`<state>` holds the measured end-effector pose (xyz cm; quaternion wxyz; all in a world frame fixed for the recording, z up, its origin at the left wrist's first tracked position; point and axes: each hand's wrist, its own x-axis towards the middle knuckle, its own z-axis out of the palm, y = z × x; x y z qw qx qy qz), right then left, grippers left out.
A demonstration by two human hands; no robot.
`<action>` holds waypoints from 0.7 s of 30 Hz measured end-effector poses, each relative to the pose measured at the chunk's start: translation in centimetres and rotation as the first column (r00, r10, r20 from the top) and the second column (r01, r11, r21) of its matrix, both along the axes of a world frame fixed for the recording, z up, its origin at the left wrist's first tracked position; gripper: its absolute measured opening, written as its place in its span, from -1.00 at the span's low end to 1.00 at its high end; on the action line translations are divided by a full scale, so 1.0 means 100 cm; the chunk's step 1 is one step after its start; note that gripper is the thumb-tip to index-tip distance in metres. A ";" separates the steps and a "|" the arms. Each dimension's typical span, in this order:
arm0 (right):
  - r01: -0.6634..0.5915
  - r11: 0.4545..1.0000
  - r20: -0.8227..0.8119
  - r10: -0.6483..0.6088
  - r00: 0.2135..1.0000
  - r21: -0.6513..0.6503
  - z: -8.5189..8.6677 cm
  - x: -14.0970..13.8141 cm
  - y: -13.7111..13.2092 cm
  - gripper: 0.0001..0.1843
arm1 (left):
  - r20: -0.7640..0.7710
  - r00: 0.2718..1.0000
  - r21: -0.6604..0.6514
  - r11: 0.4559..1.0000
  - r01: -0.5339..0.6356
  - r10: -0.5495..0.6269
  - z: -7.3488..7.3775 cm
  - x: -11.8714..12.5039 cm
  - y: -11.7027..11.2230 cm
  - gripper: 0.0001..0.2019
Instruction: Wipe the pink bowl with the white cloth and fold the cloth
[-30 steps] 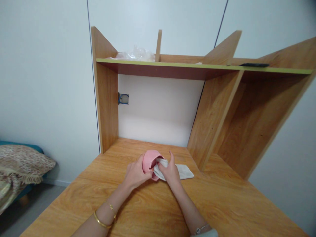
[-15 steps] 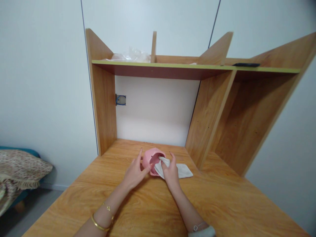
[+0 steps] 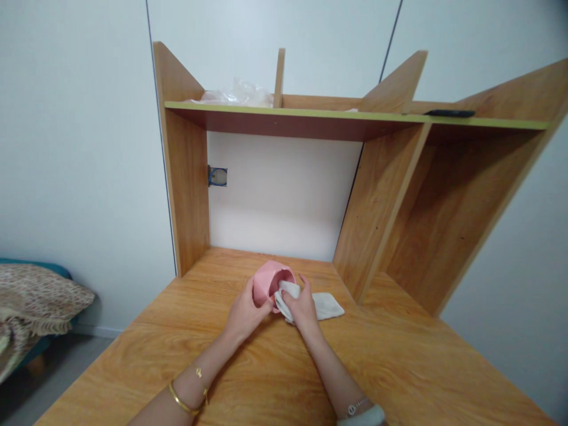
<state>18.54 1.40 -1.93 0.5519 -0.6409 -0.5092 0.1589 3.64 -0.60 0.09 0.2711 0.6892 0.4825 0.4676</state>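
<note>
A pink container [image 3: 268, 277], faceted on the outside, is tipped with its opening towards the right and me, just above or on the wooden desk. My left hand [image 3: 247, 309] grips its left side, thumb at the near rim and the other fingers behind it. My right hand [image 3: 302, 303] pinches a pale grey-white cloth [image 3: 290, 290], whose bunched part sits in the mouth of the container. The rest of the cloth trails right onto the desk. How deep the cloth reaches inside is hidden.
Wooden shelf panels [image 3: 377, 201] rise from the back of the desk [image 3: 275, 367]. On the upper shelf lie a clear plastic bag [image 3: 239, 94] and a flat black object [image 3: 450, 113]. An uncovered wall socket box [image 3: 218, 176] is at back left. A patterned blanket [image 3: 39, 296] lies at far left.
My left hand has closed its fingers around the pink container, which has turned a little. My right hand has moved slightly left with the cloth at the opening. The view has shifted slightly.
</note>
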 end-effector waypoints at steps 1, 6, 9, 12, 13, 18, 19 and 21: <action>0.007 1.000 0.054 -0.006 0.999 -0.026 0.003 0.001 -0.002 -0.26 | -0.089 0.996 0.018 1.000 -0.024 0.025 0.005 -0.004 -0.002 -0.48; 0.018 0.993 0.251 0.012 0.968 -0.119 0.012 0.002 -0.011 -0.26 | -0.348 0.932 0.072 0.994 -0.083 0.103 0.025 -0.015 -0.009 -0.50; -0.028 0.995 0.311 0.056 0.949 -0.093 0.012 -0.001 -0.013 -0.27 | -0.411 0.906 0.073 0.994 -0.078 0.101 0.029 -0.019 -0.008 -0.54; -0.097 0.993 0.320 0.114 0.941 -0.069 0.012 -0.002 -0.014 -0.28 | -0.429 0.902 0.054 0.998 -0.035 0.055 0.028 -0.022 -0.007 -0.57; -0.116 0.991 0.298 0.129 0.946 -0.060 0.012 -0.002 -0.013 -0.29 | -0.406 0.913 0.054 0.998 -0.026 0.045 0.027 -0.023 -0.006 -0.55; -0.121 0.991 0.102 0.116 0.988 0.052 0.010 -0.002 -0.012 -0.39 | -0.146 0.989 0.077 0.997 -0.011 0.022 0.020 -0.021 0.000 -0.42; -0.095 0.992 0.066 0.090 0.994 0.077 0.010 -0.002 -0.011 -0.39 | -0.091 0.996 0.065 0.998 0.012 -0.007 0.017 -0.019 0.001 -0.40; -0.043 0.994 -0.009 0.044 0.999 0.103 0.008 -0.001 -0.010 -0.40 | 0.017 0.997 0.045 0.996 0.077 -0.077 0.011 -0.012 0.002 -0.33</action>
